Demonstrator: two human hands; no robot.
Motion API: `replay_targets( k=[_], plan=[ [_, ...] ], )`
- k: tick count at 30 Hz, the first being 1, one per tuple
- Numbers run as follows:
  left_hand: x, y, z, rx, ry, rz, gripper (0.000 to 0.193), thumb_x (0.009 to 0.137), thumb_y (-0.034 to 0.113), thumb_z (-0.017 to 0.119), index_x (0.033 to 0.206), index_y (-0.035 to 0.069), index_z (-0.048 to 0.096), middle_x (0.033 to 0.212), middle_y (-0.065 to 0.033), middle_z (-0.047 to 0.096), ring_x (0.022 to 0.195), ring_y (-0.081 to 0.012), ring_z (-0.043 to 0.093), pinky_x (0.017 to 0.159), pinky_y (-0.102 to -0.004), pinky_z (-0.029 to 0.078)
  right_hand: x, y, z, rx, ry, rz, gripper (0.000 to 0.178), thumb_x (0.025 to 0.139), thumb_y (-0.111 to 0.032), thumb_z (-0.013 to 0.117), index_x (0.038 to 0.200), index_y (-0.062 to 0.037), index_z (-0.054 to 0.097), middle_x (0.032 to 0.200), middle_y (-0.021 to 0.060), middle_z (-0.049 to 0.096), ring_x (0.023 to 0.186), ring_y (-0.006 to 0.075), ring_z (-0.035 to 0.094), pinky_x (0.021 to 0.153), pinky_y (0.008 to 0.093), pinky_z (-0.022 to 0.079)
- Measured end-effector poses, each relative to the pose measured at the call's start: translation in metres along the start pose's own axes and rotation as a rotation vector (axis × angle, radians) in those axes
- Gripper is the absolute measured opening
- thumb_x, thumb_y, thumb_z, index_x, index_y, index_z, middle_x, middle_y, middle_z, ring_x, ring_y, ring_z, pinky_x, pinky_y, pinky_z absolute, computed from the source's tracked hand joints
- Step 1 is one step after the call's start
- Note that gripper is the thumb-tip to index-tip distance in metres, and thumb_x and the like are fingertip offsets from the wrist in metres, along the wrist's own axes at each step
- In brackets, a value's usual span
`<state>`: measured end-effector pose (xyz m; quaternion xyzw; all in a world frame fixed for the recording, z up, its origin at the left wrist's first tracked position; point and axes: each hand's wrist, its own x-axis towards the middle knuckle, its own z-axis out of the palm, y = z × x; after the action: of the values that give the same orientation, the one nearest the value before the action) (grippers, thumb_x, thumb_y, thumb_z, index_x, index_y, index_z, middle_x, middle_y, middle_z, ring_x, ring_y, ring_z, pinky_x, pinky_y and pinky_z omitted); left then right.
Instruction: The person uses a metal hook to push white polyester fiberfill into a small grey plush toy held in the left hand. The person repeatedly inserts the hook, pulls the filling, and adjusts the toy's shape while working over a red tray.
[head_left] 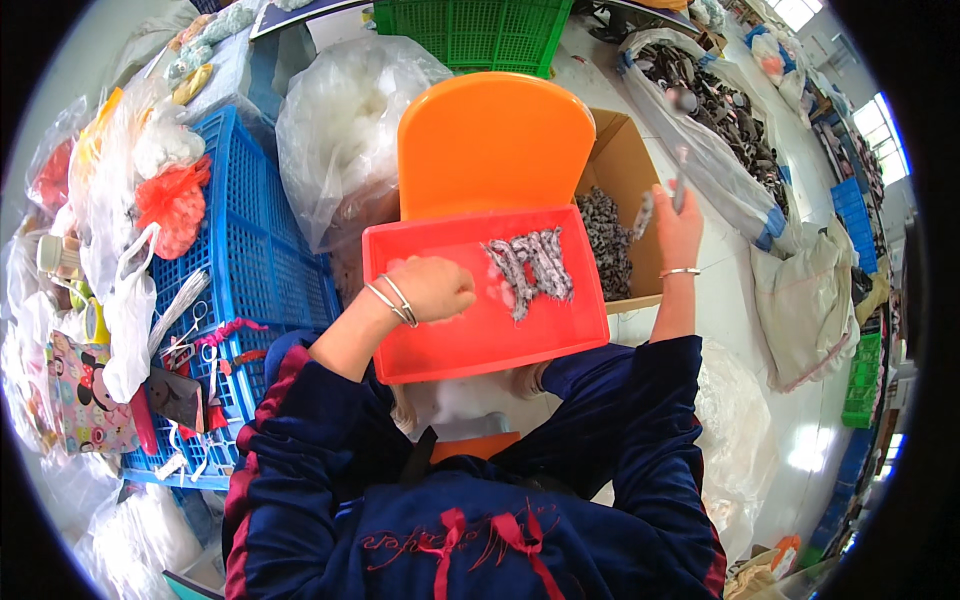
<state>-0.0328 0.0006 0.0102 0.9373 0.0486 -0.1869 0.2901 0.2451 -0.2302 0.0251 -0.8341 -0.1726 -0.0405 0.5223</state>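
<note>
A red plastic tray (470,345) lies across my lap and the front of an orange chair (490,145). Over its left half, my left hand (437,288) is closed with its fingers curled; anything inside them is hidden. Several grey-and-white fuzzy strips (530,270) lie in the tray, right of that hand. My right hand (681,225) is raised beyond the tray's right side, beside a cardboard box (625,165). Its fingers are closed around a thin grey rod-like thing (680,180), blurred. Next to them, a small grey fuzzy piece (643,215) hangs over the box edge.
More fuzzy grey pieces (603,240) fill part of the box. Blue crates (265,240) at the left carry scissors (190,325), a patterned bag (90,395) and plastic bags. A clear bag of white stuffing (350,120) stands behind. A large sack of dark pieces (715,110) lies far right.
</note>
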Motion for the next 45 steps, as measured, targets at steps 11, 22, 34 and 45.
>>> replay_targets(
  k=[11, 22, 34, 45],
  plan=[
    [0.001, -0.022, -0.004, -0.110, 0.106, 0.074, 0.032, 0.090, 0.025, 0.051, 0.101, -0.001, 0.066, 0.093, -0.0193, 0.067, 0.086, -0.0351, 0.064, 0.080, -0.0405, 0.051, -0.100, -0.001, 0.118, -0.765, -0.970, -0.155, 0.033, 0.081, -0.035, 0.065, 0.086, -0.0028, 0.066, 0.089, 0.0201, 0.067, 0.089, 0.0371, 0.065, 0.076, 0.0441, 0.052],
    [-0.005, -0.016, -0.016, -0.175, 0.170, 0.053, 0.033, 0.089, 0.025, 0.057, 0.104, -0.003, 0.065, 0.095, -0.0197, 0.067, 0.087, -0.0324, 0.065, 0.080, -0.0391, 0.050, -0.078, -0.041, 0.072, 0.202, -1.242, 0.311, 0.011, 0.089, -0.011, 0.060, 0.091, -0.0015, 0.065, 0.062, -0.0023, 0.052, 0.047, 0.0029, 0.038, 0.044, 0.0210, 0.028],
    [0.010, 0.006, -0.019, -1.154, 0.417, 0.124, 0.022, 0.090, 0.023, 0.066, 0.078, 0.004, 0.067, 0.062, 0.0070, 0.049, 0.057, -0.0019, 0.040, 0.051, -0.0210, 0.032, -0.079, -0.051, 0.050, 0.365, -1.233, 0.303, 0.013, 0.089, -0.013, 0.064, 0.094, -0.0010, 0.063, 0.076, 0.0014, 0.065, 0.053, 0.0027, 0.045, 0.047, 0.0187, 0.033],
    [-0.005, 0.015, -0.032, -1.373, 0.476, 0.062, 0.020, 0.094, 0.017, 0.059, 0.082, 0.003, 0.067, 0.064, 0.0011, 0.055, 0.056, -0.0055, 0.046, 0.052, -0.0205, 0.037, -0.072, -0.053, 0.045, 0.390, -0.982, 0.347, 0.011, 0.088, -0.010, 0.064, 0.094, -0.0009, 0.064, 0.069, -0.0033, 0.058, 0.053, 0.0032, 0.045, 0.048, 0.0191, 0.034]
  ],
)
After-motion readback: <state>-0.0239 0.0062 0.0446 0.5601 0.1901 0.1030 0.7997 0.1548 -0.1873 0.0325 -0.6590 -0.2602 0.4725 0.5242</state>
